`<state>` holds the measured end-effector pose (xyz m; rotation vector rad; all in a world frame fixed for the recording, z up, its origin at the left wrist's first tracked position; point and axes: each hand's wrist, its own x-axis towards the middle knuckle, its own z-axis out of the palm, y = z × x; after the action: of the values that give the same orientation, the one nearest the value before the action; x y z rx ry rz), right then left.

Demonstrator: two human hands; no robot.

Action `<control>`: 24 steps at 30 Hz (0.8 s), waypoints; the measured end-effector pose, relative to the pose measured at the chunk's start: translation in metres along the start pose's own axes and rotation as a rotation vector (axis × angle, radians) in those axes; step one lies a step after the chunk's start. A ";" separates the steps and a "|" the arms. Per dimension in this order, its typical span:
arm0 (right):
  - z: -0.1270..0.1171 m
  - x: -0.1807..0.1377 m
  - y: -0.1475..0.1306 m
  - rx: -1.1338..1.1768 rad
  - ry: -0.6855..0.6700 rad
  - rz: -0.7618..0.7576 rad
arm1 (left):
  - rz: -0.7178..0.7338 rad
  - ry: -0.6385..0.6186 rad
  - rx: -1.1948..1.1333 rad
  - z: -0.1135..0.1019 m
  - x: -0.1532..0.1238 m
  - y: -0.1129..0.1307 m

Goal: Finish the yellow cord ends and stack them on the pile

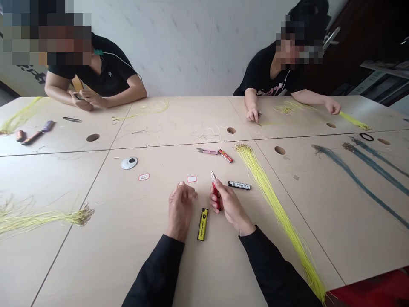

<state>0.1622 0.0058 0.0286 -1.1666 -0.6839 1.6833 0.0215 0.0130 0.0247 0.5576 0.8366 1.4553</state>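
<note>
Red-handled snips are gripped in the right hand. The left hand is held empty and loosely curled, just beside a yellow lighter on the desk.

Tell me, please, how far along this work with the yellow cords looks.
Done, perhaps: the teal bundles at far right. In hand: a red-handled tool in the right hand; left hand empty. Still left: the long yellow bundle lying beside it.

**Right hand grips a red-handled steel cutter just right of a flat yellow lighter.**
Left of that lighter, the left hand curls empty; farther right, a long bundle of thin yellow cords lies across the pale wood table.
</note>
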 end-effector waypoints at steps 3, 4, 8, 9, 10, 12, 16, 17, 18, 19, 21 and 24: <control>0.000 -0.004 -0.002 -0.039 -0.003 -0.058 | 0.189 0.084 0.143 -0.007 0.004 -0.001; 0.000 -0.006 -0.003 -0.056 -0.007 -0.066 | 0.243 0.125 0.211 -0.009 0.004 -0.001; 0.007 -0.013 -0.004 -0.152 -0.039 -0.067 | 0.269 0.042 0.472 -0.009 -0.001 -0.001; 0.009 -0.014 -0.003 -0.182 -0.049 -0.070 | 0.226 -0.035 0.518 -0.008 -0.002 -0.001; 0.011 -0.016 -0.001 -0.207 -0.058 -0.076 | 0.183 -0.102 0.546 -0.007 -0.003 -0.001; 0.014 -0.018 0.002 -0.241 -0.073 -0.087 | 0.135 -0.161 0.552 -0.004 -0.004 -0.001; 0.019 -0.021 0.004 -0.294 -0.088 -0.070 | 0.103 -0.138 0.493 -0.003 -0.003 -0.002; 0.019 -0.021 0.003 -0.312 -0.094 -0.063 | 0.094 -0.137 0.481 -0.003 -0.002 -0.002; 0.018 -0.021 0.001 -0.331 -0.101 -0.056 | 0.090 -0.138 0.468 -0.003 -0.002 -0.002; 0.018 -0.021 -0.002 -0.352 -0.108 -0.047 | 0.093 -0.135 0.459 -0.004 -0.001 -0.002; 0.015 -0.017 -0.008 -0.407 -0.107 -0.032 | 0.116 -0.119 0.451 -0.005 0.000 -0.003; 0.011 -0.001 -0.017 -0.649 -0.012 -0.144 | 0.134 -0.090 0.452 -0.007 0.002 -0.003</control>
<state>0.1582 0.0122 0.0474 -1.5007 -1.3508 1.3793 0.0179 0.0136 0.0178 1.0271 1.0799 1.3523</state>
